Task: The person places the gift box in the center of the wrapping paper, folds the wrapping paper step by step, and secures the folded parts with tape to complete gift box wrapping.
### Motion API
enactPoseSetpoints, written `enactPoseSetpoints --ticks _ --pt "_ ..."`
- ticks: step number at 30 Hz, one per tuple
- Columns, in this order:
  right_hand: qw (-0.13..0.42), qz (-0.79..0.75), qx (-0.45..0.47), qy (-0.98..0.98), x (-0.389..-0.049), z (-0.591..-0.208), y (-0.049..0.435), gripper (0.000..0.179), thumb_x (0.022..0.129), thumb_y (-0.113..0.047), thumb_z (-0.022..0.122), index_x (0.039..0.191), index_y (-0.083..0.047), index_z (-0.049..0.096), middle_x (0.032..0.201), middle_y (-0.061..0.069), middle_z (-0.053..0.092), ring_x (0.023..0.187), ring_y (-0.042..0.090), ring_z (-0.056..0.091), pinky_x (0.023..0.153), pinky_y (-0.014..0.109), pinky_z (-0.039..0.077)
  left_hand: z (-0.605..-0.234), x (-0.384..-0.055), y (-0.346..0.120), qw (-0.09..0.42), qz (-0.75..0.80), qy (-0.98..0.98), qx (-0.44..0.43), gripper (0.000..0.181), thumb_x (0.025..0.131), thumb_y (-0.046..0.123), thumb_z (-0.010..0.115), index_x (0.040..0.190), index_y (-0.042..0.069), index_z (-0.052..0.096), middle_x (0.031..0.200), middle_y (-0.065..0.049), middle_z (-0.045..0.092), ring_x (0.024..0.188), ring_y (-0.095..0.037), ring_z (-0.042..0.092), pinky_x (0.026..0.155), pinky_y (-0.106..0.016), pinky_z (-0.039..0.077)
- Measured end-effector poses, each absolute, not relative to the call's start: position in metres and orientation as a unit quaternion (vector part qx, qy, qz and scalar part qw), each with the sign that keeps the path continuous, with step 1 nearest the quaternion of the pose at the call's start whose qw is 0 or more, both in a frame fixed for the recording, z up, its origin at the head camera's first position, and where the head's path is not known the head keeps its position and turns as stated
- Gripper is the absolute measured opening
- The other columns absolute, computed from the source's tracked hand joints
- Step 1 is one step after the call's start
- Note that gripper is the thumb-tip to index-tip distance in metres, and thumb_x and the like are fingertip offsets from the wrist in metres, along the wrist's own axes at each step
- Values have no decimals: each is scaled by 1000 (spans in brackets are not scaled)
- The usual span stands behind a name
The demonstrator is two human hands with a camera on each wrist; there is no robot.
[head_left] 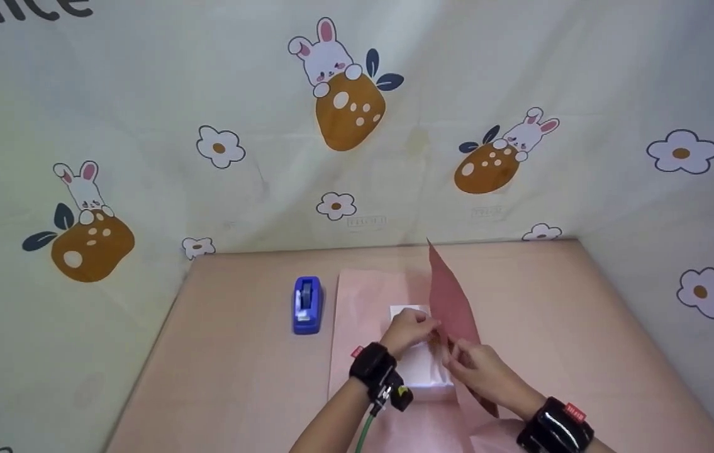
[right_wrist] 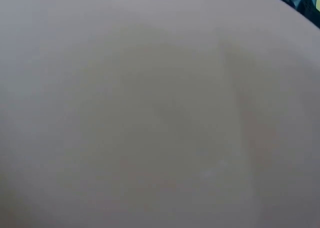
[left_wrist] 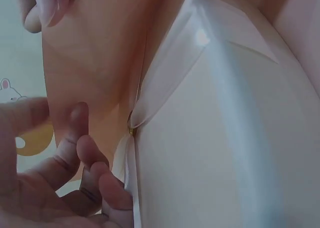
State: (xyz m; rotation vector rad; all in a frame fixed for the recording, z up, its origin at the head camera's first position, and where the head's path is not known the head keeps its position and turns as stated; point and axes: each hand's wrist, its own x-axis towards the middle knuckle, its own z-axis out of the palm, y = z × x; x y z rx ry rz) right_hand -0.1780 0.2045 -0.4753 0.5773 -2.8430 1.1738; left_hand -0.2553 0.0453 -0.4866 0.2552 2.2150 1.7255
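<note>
A white box (head_left: 418, 372) lies on a large sheet of pink wrapping paper (head_left: 366, 292), whose right side stands raised as a curved flap. My left hand (head_left: 408, 331) reaches over the box and pinches the flap's edge between thumb and finger. Lower along the same edge, my right hand (head_left: 485, 374) pinches the paper too. In the left wrist view, a pale ribbon-like strip (left_wrist: 167, 75) crosses the box's corner, with a small gold spot where it narrows. A blurred pale surface (right_wrist: 160, 107) fills most of the right wrist view, so the right fingers are hidden there.
A blue tape dispenser (head_left: 307, 305) stands left of the paper on the pink-covered table (head_left: 243, 352). A printed curtain (head_left: 256, 82) hangs behind and around the table. A green cable (head_left: 364, 433) runs from the left wrist's black band (head_left: 374, 365).
</note>
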Motion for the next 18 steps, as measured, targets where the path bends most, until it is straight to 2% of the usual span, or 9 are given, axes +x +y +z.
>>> enactPoseSetpoints --ticks 2,3,6,8,9,11,13,15,18 --pt "2 377 187 -907 -175 -473 207 14 90 -20 60 79 -11 56 121 31 55 103 35 61 75 30 49 -486 -256 46 154 604 776 92 25 86 16 61 78 -7 67 60 5 53 56 -6 44 51 -15 35" --pt "-6 381 184 -906 -173 -471 209 15 90 -23 60 81 -11 57 117 30 59 100 34 62 73 30 49 -486 -256 46 154 606 775 91 23 85 14 61 78 -7 67 62 3 55 57 -7 46 53 -15 37" --pt "-29 393 176 -902 -165 -462 216 22 90 -31 59 92 -9 58 99 17 66 83 18 60 66 27 46 -485 -257 45 156 603 778 85 22 85 13 62 77 -8 67 66 -3 62 60 -8 51 57 -16 43" --pt "-52 398 166 -901 -158 -456 223 30 89 -35 61 102 -7 58 85 6 61 69 7 52 58 22 42 -484 -257 44 159 603 778 80 22 84 12 62 78 -8 67 68 -5 64 62 -9 54 60 -18 46" --pt "-61 401 162 -899 -154 -452 227 35 88 -35 61 106 -5 56 85 3 58 64 3 46 54 21 39 -484 -258 44 159 600 780 78 22 84 12 62 78 -8 67 69 -6 65 62 -9 55 62 -19 48" --pt "-69 393 164 -902 -144 -447 237 39 87 -34 63 110 -3 55 87 3 59 61 0 44 53 19 38 -484 -259 43 161 594 785 72 21 84 12 62 78 -7 67 71 -6 67 65 -10 58 65 -21 50" --pt "-86 367 154 -914 -133 -443 247 38 85 -34 65 105 -4 56 83 2 58 59 -1 43 52 19 38 -484 -260 43 162 590 788 69 20 84 12 63 78 -6 68 73 -8 68 67 -11 60 68 -24 53" --pt "-116 342 133 -923 -122 -441 258 31 84 -33 67 93 -5 58 77 -1 54 60 3 43 52 21 36 -483 -260 43 163 586 791 66 19 84 12 63 78 -6 68 73 -8 68 66 -11 60 67 -24 53" --pt "-175 316 95 -928 -108 -439 269 27 83 -31 67 77 -8 55 62 -5 37 58 7 40 50 21 32 -483 -260 42 167 586 790 63 19 84 12 63 76 -5 66 67 -3 64 60 -8 54 57 -18 46"
